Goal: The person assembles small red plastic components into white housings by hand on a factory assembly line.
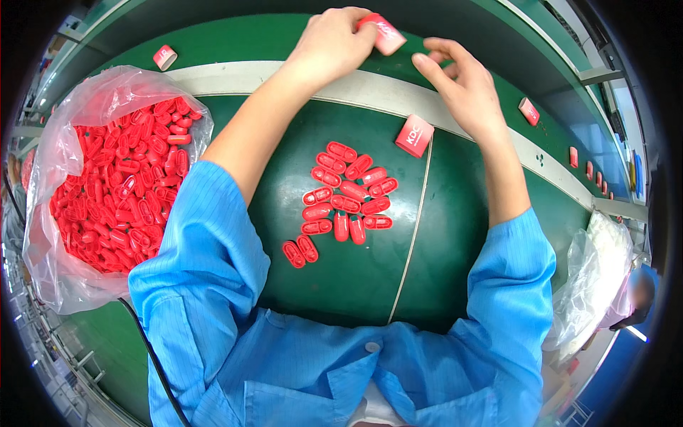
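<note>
The left hand (336, 41) pinches a small red-and-white box (385, 34) by one end, with its white lettering tipped at an angle, over the green band (284, 39) beyond the worktop's far edge; I can't tell whether the box touches the band. The right hand (462, 82) is spread nearby, fingers loosely curled and nothing visible in them. Just this side of the pale rail (235, 77) along that far edge lies a second box (415, 135), red with bold white letters and a smaller line beneath.

Mid-worktop, a cluster of glossy red oval pieces (346, 203) lies loose, some hollow side up, with two more (300, 252) toward the near edge. At the worktop's left end, a clear plastic bag (43, 263) gapes open, heaped with similar red pieces (121, 192).

On the band, another lettered box (165, 58) sits toward the left, one more (528, 112) to the right, and a line of small red ones (573, 157) farther off. The worktop (341, 285) is dark green and shiny, crossed by a thin pale line. Past its right end bulges a whitish plastic bag (597, 263); beside it is a blurred person (637, 302).
</note>
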Demonstrator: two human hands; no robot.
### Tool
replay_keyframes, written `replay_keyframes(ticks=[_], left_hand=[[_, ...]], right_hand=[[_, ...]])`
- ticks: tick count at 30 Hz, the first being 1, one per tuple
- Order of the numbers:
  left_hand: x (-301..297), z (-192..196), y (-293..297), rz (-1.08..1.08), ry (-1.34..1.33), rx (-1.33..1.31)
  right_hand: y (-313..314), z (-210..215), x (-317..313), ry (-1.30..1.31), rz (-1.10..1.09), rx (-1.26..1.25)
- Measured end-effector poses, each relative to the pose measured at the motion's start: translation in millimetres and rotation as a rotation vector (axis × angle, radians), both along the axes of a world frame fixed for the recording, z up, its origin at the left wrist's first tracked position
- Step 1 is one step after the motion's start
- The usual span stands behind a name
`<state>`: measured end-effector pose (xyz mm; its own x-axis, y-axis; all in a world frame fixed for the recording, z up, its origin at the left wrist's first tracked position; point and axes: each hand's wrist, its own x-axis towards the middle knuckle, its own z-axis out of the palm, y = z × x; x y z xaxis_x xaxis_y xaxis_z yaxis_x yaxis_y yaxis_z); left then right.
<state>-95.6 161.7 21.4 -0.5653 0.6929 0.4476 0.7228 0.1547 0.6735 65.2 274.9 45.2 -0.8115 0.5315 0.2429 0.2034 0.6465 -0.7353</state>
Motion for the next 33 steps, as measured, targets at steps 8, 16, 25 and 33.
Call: replay_keyframes(ticks=[8,16,25,33], left_hand=[[14.5,10.4,-47.6,-0.139,0.506,-0.104],[71.8,33.8,-97.1,-0.379,0.28,-0.549],[55.1,19.2,-47.8,-0.362,-0.835,-0.141],[55.7,6.4,-46.1,-0.388,-0.86,0.083]], right_hand=[[-44.8,10.9,47.8,-0.275,0.176,0.218],[-33.1,9.0,55.5,-0.144,0.18,-0.424],[-16.2,-2.9,37.2,0.115,0.2,-0.909],[-20.9,-11.7,35.0,0.077,0.172,-0.837]])
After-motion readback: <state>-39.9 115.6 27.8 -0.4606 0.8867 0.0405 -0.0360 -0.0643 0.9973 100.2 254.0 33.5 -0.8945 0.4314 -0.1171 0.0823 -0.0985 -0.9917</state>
